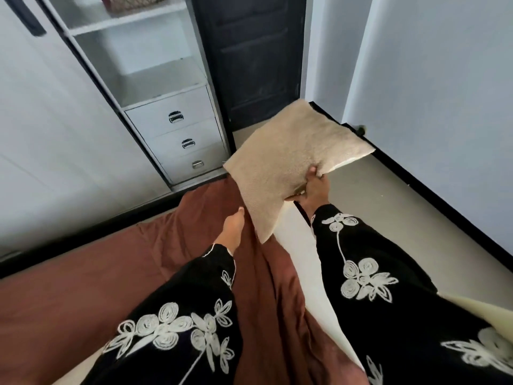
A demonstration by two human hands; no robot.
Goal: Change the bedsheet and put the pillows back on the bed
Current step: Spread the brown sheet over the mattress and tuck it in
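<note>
Beige and coarse-woven, the square cushion (pixel 291 162) hangs in the air at about one o'clock, tilted, above the bed's far corner and the grey floor (pixel 388 204) beyond it. The right hand (pixel 313 190) clamps its near edge, thumb on top and fingers underneath. The left hand (pixel 231 229) reaches up at twelve o'clock with fairly straight fingers, its tips at the cushion's lower left edge; whether they touch it or the cloth behind cannot be told. The rumpled rust-brown bedsheet (pixel 111 273) covers the bed from nine to six o'clock but has pulled off the right side, baring a strip of white mattress (pixel 302 262). So the sheet work looks unfinished, and the cushion probably should stay off the bed for now. A one-handed edge pinch lets a soft cushion sag and swing; bringing the left palm under its low corner would steady it. Setting it down somewhere clean and well apart from the sheet, rather than dropping it on the floor near the white drawer unit (pixel 177 134) at eleven o'clock, frees both hands for the loose brown edge.
</note>
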